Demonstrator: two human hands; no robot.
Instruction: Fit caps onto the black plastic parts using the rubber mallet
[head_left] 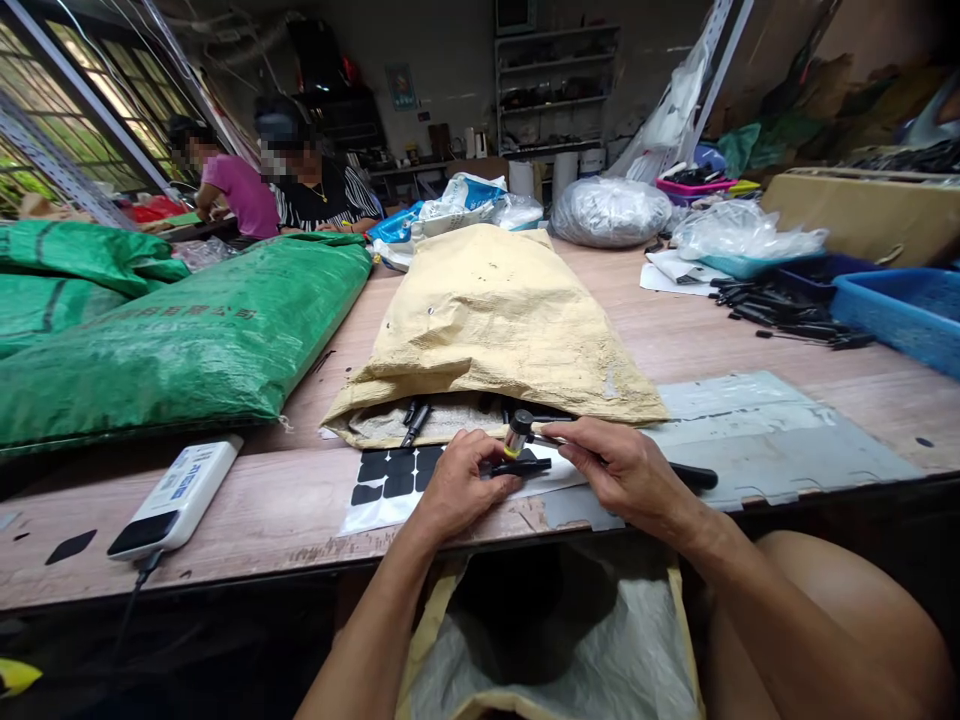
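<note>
My left hand (466, 482) is closed round a black tube-like part (529, 467), which lies just above the table edge. In my right hand (626, 465) is a small hammer (518, 432) with a metal head, one black face and one yellow face. Its black handle sticks out behind my palm. The yellow face points down at the black part; whether they touch I cannot tell. Beneath my left hand lies a white sheet (375, 515) with black rounded-square stickers. Just behind both hands, a yellow woven sack (502, 310) opens toward me, with black parts (416, 425) in its mouth.
A green sack (187, 330) and a white power bank (178, 495) with a cable are on the left. Another open sack (555, 640) hangs below the table edge. At right are black parts (795, 315) and a blue basket (900, 310). Two people (315, 195) sit beyond.
</note>
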